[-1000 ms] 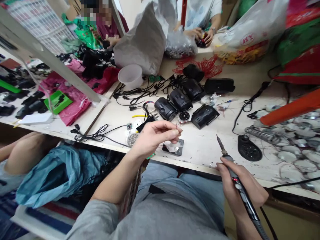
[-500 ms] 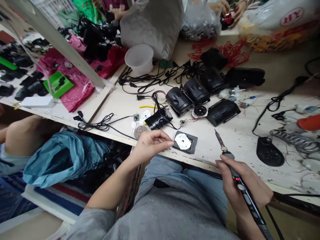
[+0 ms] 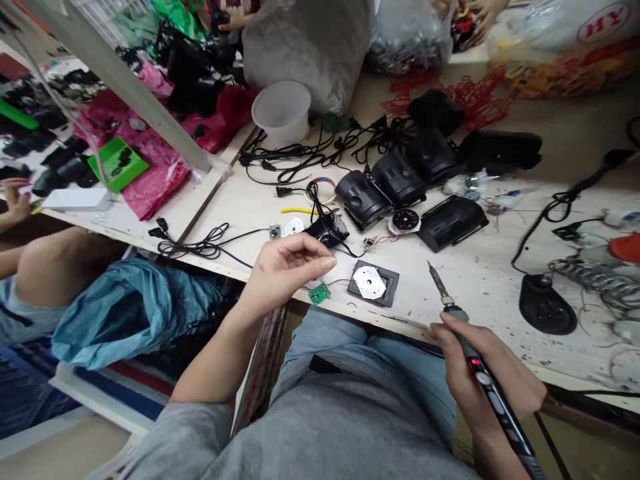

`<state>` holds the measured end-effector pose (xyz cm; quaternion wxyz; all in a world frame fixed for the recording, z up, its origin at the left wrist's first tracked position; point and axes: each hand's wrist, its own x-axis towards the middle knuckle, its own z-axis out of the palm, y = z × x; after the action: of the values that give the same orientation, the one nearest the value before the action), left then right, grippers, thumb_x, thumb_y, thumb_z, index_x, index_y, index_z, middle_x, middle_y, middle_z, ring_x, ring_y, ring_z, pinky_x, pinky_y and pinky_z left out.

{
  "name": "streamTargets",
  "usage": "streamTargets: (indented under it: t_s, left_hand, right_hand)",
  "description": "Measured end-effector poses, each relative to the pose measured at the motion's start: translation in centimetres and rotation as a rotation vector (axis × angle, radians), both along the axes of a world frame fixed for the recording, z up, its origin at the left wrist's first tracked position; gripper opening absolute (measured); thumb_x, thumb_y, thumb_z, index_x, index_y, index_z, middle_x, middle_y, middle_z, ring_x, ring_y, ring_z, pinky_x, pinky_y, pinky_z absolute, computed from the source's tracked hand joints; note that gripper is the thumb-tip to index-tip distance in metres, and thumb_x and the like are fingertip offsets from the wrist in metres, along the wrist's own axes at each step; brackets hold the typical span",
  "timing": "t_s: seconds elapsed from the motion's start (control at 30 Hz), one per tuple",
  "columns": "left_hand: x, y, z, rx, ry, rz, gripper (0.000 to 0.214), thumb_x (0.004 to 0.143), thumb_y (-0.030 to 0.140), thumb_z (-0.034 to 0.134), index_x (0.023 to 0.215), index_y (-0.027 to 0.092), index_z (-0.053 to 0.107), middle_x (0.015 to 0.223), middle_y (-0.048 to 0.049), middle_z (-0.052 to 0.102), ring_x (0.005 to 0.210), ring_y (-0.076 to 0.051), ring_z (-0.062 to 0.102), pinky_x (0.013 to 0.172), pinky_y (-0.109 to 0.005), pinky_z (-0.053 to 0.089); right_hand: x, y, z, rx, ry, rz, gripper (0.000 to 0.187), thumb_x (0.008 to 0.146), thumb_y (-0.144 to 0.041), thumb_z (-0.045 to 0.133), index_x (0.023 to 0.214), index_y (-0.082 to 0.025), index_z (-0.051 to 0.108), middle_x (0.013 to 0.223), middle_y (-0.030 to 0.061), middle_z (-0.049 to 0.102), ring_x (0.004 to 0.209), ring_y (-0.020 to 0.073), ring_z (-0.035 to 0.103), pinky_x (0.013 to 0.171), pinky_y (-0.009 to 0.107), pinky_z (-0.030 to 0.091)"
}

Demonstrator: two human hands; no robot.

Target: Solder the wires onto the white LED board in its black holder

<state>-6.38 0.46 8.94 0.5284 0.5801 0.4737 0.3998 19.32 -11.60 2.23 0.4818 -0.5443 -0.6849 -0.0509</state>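
Head view: the left hand (image 3: 285, 267), centre of the frame, has its fingertips pinched together just above a small green board (image 3: 319, 293) that lies at the near edge of the worktop (image 3: 470, 273). It seems to hold one of the board's thin leads, though the wire is too fine to be sure of. A red wire runs from the board toward the dark pad (image 3: 374, 283) beside it, which carries a white disc. The right hand (image 3: 480, 373), lower right, is closed round the handle of a soldering iron (image 3: 470, 353) in a pen grip. The tip points up and away from the body, clear of the worktop and to the right of the pad, likely so the hot end touches nothing. Above the pad lie several black housings (image 3: 395, 187), a tangle of black cables (image 3: 310, 150) and a white tub (image 3: 283, 110). A black iron stand (image 3: 547, 305) sits at right. Another person's hands (image 3: 470, 20) work at the top edge.
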Motion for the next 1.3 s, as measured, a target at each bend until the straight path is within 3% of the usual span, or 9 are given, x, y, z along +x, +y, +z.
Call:
streamTargets:
  t_s: [0.17, 0.3, 0.4, 0.63, 0.8, 1.03, 1.3]
  left_hand:
    - [1.4, -0.9, -3.5, 0.238, 0.274, -0.09, 0.009, 0.083, 0.024, 0.075, 0.077, 0.016, 0.075, 0.072, -0.0023, 0.068, 0.064, -0.01, 0.06, 0.058, -0.02, 0.047]
    - [2.5, -2.0, -6.3, 0.323, 0.413, -0.141, 0.008, 0.086, 0.018, 0.069, 0.081, 0.016, 0.076, 0.073, -0.0028, 0.067, 0.06, -0.01, 0.057, 0.057, -0.02, 0.045]
    - [2.8, -2.5, -7.3, 0.357, 0.456, -0.137, 0.009, 0.087, 0.018, 0.068, 0.083, 0.017, 0.075, 0.076, -0.0031, 0.067, 0.061, -0.01, 0.057, 0.058, -0.021, 0.046]
    - [3.1, -2.6, -7.7, 0.385, 0.436, -0.125, 0.009, 0.087, 0.016, 0.066, 0.082, 0.016, 0.072, 0.075, -0.0022, 0.063, 0.06, -0.01, 0.056, 0.057, -0.02, 0.046]
    - [3.4, -2.6, -8.0, 0.356, 0.42, -0.089, 0.01, 0.083, 0.011, 0.066, 0.077, 0.017, 0.07, 0.071, 0.0001, 0.06, 0.058, -0.008, 0.054, 0.055, -0.019, 0.044]
    - [3.8, -2.8, -8.4, 0.32, 0.421, -0.046, 0.015, 0.074, 0.003, 0.063, 0.07, 0.017, 0.067, 0.068, 0.0021, 0.058, 0.057, -0.008, 0.052, 0.055, -0.018, 0.043]
    - [3.7, -2.8, -8.0, 0.33, 0.457, -0.123, 0.01, 0.084, 0.011, 0.061, 0.079, 0.016, 0.068, 0.073, -0.0006, 0.061, 0.061, -0.01, 0.055, 0.059, -0.02, 0.045]
  right_hand:
    - [-0.4, -0.4, 0.2, -0.037, 0.012, 0.013, 0.047, 0.079, 0.001, 0.075, 0.12, -0.022, 0.07, 0.085, 0.0023, 0.077, 0.064, 0.0163, 0.071, 0.063, 0.027, 0.06]
    - [-0.8, -0.9, -0.1, -0.089, 0.108, 0.115, 0.053, 0.084, 0.0, 0.07, 0.131, -0.024, 0.066, 0.088, 0.0026, 0.075, 0.071, 0.0151, 0.071, 0.067, 0.026, 0.059]
    - [-1.0, -1.1, -0.2, -0.15, 0.174, 0.188, 0.049, 0.09, -0.007, 0.065, 0.136, -0.026, 0.064, 0.086, 0.0033, 0.073, 0.072, 0.0149, 0.07, 0.063, 0.026, 0.058]
    - [-1.7, -1.1, 1.2, -0.302, 0.179, 0.219, 0.046, 0.089, -0.002, 0.063, 0.129, -0.024, 0.066, 0.084, 0.0019, 0.069, 0.071, 0.013, 0.068, 0.063, 0.024, 0.055]
    - [-2.1, -1.0, 1.1, -0.346, 0.156, 0.232, 0.043, 0.09, -0.004, 0.062, 0.128, -0.023, 0.065, 0.086, 0.0023, 0.07, 0.072, 0.0132, 0.069, 0.065, 0.024, 0.057]
    - [-2.5, -1.1, 0.2, -0.311, 0.1, 0.172, 0.039, 0.089, -0.008, 0.065, 0.126, -0.023, 0.067, 0.09, 0.0032, 0.074, 0.074, 0.0147, 0.072, 0.068, 0.023, 0.059]
    - [-2.6, -1.2, -0.3, -0.315, 0.097, 0.18, 0.036, 0.09, -0.01, 0.065, 0.124, -0.022, 0.067, 0.09, 0.0034, 0.074, 0.074, 0.0145, 0.072, 0.069, 0.023, 0.059]
